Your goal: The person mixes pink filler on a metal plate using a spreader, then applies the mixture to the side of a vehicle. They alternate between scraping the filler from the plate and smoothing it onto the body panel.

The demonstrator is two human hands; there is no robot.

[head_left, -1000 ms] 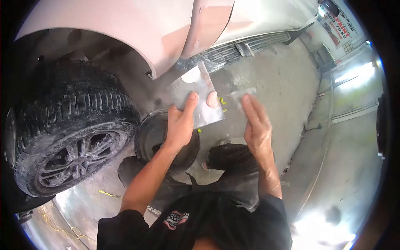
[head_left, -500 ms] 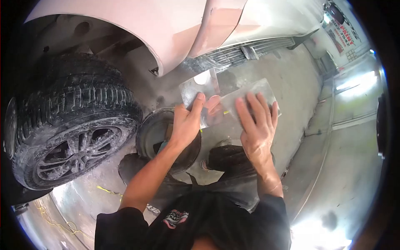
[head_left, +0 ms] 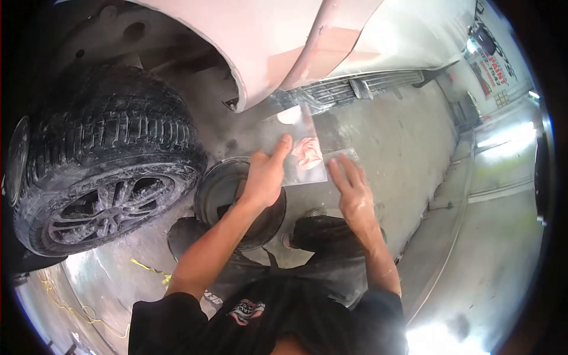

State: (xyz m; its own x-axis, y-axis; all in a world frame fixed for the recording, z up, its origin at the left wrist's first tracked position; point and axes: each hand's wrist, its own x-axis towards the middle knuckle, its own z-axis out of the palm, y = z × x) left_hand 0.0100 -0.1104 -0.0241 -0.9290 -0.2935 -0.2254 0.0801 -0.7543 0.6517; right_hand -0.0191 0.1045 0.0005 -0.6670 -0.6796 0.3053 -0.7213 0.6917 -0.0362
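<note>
Concrete floor [head_left: 387, 133] extends to the right of the wheel [head_left: 112, 171], which serves as reference point. Wheel is dusty, with deep tread. Car body [head_left: 248, 29] stands above and to the right of it, pale with pinkish patches; a ribbed step [head_left: 381, 84] runs along its lower edge, farther right of the wheel.

Black bucket [head_left: 208, 204] sits just beside the wheel, on its right. Left hand [head_left: 265, 177], right of the wheel and over the bucket's edge, is closed on a flat plate [head_left: 290, 171], thumb on the upper face. Plate carries a smeared pink paste [head_left: 306, 153] near its right side and a white patch [head_left: 290, 115] near its top.

Right hand [head_left: 356, 195], farther right of the wheel, grips a thin flat piece [head_left: 344, 155], fingers extended over it; thumb not visible. Contact between piece and plate cannot be confirmed. Yellow cord [head_left: 89, 315] lies below the wheel.
</note>
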